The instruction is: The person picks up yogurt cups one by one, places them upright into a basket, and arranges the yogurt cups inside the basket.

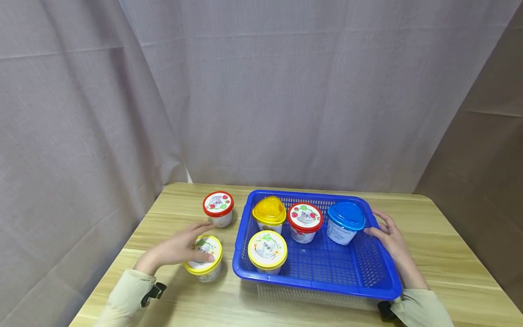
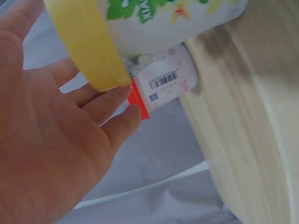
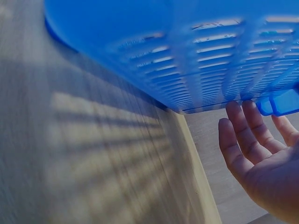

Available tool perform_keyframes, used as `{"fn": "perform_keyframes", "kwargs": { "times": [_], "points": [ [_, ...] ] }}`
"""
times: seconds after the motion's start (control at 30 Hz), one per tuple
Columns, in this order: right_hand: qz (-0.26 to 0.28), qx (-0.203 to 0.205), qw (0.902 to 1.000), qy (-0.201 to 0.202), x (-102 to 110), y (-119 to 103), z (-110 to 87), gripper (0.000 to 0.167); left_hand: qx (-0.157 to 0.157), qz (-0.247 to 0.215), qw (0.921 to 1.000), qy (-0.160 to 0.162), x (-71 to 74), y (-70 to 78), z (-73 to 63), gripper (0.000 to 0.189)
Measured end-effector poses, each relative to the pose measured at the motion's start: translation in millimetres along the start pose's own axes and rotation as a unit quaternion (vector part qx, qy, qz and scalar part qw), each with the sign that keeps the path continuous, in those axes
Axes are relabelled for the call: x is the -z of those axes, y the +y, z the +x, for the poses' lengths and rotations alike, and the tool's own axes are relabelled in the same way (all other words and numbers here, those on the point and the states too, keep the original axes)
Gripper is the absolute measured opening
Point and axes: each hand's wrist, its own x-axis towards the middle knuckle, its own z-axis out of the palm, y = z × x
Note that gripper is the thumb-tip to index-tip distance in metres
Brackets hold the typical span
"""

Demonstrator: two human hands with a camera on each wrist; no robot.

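Broadly, a grey curtain (image 1: 286,100) is backing the setup, and a wooden table (image 1: 445,259) is carrying it. Next in size, a blue basket (image 1: 318,285) is holding four lidded cups (image 1: 305,220).

Right hand (image 1: 391,240): resting at the basket's right side, thumb lying at the rim, fingers sitting outside; firmness of hold, cannot tell. Left hand (image 1: 177,247): fingers lying loosely extended about a yellow-lidded cup (image 1: 210,245), thumb crossing its lid, not visibly curling round it. That cup is standing on the table, left of the basket; a red-lidded cup (image 1: 218,206) is standing just beyond.

Judgement: the step in hand is looking like grasping the yellow-lidded cup while steadying the basket; next move would be calling for a closing grip beneath the lid.

View differences: the right wrist view is showing the slotted outer wall (image 3: 215,65) and fingertips below it, which the head view is hiding. Smallest, a barcode (image 2: 163,80) is showing on the red-lidded cup only from the left wrist.
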Motion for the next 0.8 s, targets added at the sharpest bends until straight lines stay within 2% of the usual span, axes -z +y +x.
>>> {"fn": "perform_keyframes", "kwargs": {
  "times": [0.37,0.8],
  "points": [
    [-0.003,0.003,1.0,0.0,0,0,-0.5,0.058,0.009,-0.026,0.9996,0.001,-7.3,-4.9,-12.3,0.093],
    [-0.007,0.002,1.0,-0.002,0,1,-0.4,0.06,0.003,-0.052,0.9983,-0.028,-11.3,-6.4,-18.7,0.104]
  ]
}}
